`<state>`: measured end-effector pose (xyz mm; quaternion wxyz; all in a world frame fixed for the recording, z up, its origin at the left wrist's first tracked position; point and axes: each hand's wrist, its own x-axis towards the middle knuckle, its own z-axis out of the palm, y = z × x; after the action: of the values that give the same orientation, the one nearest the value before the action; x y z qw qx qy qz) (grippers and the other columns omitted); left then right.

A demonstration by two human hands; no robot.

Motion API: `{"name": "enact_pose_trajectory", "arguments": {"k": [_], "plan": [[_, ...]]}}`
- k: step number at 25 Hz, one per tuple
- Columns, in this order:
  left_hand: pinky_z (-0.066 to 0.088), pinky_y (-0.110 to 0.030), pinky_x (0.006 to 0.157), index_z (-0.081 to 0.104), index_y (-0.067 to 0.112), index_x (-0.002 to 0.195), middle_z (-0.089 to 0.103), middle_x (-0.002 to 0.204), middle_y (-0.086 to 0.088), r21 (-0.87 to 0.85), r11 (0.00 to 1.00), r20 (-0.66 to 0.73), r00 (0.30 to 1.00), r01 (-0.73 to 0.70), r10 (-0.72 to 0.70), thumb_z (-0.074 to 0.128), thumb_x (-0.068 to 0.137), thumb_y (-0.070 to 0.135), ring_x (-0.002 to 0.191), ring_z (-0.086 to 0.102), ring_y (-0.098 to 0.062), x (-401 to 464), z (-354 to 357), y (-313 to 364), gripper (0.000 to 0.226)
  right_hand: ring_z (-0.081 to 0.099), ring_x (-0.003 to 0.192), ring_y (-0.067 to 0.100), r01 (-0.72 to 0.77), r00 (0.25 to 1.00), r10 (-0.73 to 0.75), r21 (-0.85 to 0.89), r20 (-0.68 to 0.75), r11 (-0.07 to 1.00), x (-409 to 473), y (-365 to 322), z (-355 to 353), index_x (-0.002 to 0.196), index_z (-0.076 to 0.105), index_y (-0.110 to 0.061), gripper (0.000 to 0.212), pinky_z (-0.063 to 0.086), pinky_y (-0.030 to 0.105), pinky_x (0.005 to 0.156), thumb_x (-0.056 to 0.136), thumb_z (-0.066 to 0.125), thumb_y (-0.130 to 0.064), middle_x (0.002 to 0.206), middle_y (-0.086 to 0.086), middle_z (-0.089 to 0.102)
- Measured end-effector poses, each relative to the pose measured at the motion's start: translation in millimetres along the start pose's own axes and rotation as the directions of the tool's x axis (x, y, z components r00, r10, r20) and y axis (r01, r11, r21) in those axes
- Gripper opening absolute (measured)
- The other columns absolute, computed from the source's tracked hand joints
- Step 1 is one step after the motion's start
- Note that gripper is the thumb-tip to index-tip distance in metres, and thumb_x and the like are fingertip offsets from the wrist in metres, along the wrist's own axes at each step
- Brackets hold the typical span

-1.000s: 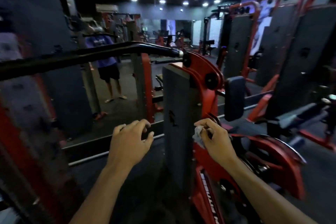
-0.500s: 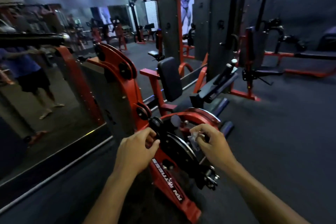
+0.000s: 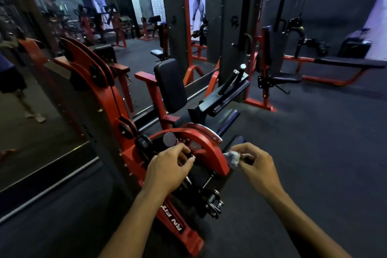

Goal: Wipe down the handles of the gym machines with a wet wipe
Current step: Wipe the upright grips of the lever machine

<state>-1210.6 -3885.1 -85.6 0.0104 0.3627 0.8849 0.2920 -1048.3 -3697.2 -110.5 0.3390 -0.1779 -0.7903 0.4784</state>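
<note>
Where red machines (image 3: 117, 98) stand, dark flooring (image 3: 314, 142) spreads.

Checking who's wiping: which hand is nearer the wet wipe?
Right. The right hand pinches the wet wipe; the left hand is apart, across the red arc.

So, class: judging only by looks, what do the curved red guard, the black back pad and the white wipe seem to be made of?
Curved red guard: likely painted steel, with a glossy red coat and hard edges.
Black back pad: probably vinyl over foam, with a soft rounded shape and a dull sheen.
Wipe, pinched in the right hand: thin, crumpled, looks like nonwoven fabric or paper; wetness can't be judged.
</note>
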Motion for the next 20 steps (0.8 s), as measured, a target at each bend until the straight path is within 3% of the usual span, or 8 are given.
{"name": "enact_pose_trajectory", "arguments": {"k": [3,8,10,17,20], "plan": [[0.049,-0.027,0.074,0.063,0.04,0.1,0.067,0.087,0.024,-0.04,0.999,0.036,0.999,0.0,0.001,0.067,0.09,0.051,0.08,0.062,0.007,40,21,-2,0.015,0.069,0.07,0.015,-0.061,0.998,0.061,-0.011,-0.027,0.998,20,19,-3,0.086,0.074,-0.026,0.011,0.05,0.02,0.062,0.088,0.077,-0.016,0.077,-0.004,0.074],[0.054,-0.032,0.081,0.065,0.037,0.097,0.071,0.088,0.021,-0.133,0.991,0.103,0.994,-0.026,0.04,0.068,0.087,0.052,0.09,0.068,-0.008,127,67,12,0.019,0.066,0.06,0.018,-0.134,0.988,0.123,-0.118,-0.096,0.984,70,45,-27,0.083,0.072,-0.025,0.036,0.056,0.036,0.057,0.087,0.063,0.01,0.08,-0.001,0.072],[0.052,-0.03,0.078,0.066,0.036,0.099,0.07,0.087,0.021,-0.162,0.986,0.12,0.99,-0.047,0.067,0.069,0.087,0.052,0.09,0.068,-0.008,155,82,23,0.021,0.069,0.064,0.02,-0.142,0.983,0.122,-0.145,-0.135,0.979,88,52,-40,0.084,0.072,-0.023,0.036,0.059,0.041,0.06,0.087,0.064,0.011,0.085,-0.003,0.072],[0.058,-0.034,0.077,0.065,0.037,0.094,0.068,0.081,0.023,-0.222,0.964,0.209,0.959,-0.144,0.192,0.07,0.086,0.053,0.079,0.066,0.0,241,139,66,0.019,0.07,0.072,0.014,-0.174,0.946,0.131,-0.125,-0.296,0.977,140,83,-75,0.088,0.073,-0.024,0.013,0.054,0.023,0.063,0.089,0.076,-0.011,0.083,-0.005,0.073],[0.058,-0.035,0.079,0.065,0.04,0.094,0.068,0.082,0.025,-0.216,0.961,0.21,0.953,-0.174,0.22,0.07,0.086,0.054,0.08,0.066,0.001,282,166,92,0.017,0.07,0.071,0.011,-0.198,0.936,0.154,-0.109,-0.317,0.974,164,106,-103,0.089,0.074,-0.023,0.01,0.056,0.024,0.064,0.089,0.077,-0.014,0.081,-0.006,0.075]]}}
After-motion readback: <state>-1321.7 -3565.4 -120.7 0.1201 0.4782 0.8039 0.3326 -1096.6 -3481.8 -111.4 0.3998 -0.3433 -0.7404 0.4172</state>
